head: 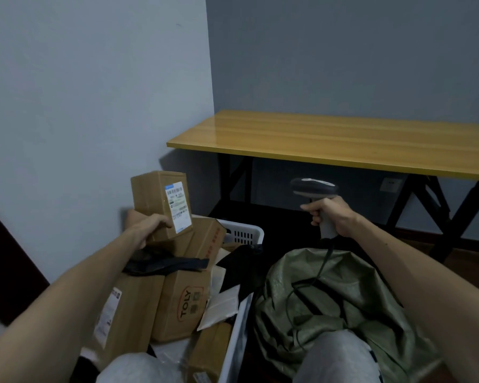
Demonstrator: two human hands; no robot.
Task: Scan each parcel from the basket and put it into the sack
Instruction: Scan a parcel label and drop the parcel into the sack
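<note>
My left hand (147,225) grips a small brown cardboard parcel (155,200) from below and holds it upright above the basket, its white shipping label turned to the right. My right hand (329,214) grips the handle of a grey barcode scanner (314,187), whose head points left towards the parcel, about a forearm's length away. The white plastic basket (242,233) below holds several cardboard boxes, a black bag and flat envelopes. The crumpled green sack (340,297) lies to the right of the basket, with the scanner's cable trailing over it.
A yellow-topped folding table (329,139) with black legs stands against the back wall. A pale wall rises on the left, with a dark panel (9,269) at the lower left. My knees (340,357) show at the bottom edge.
</note>
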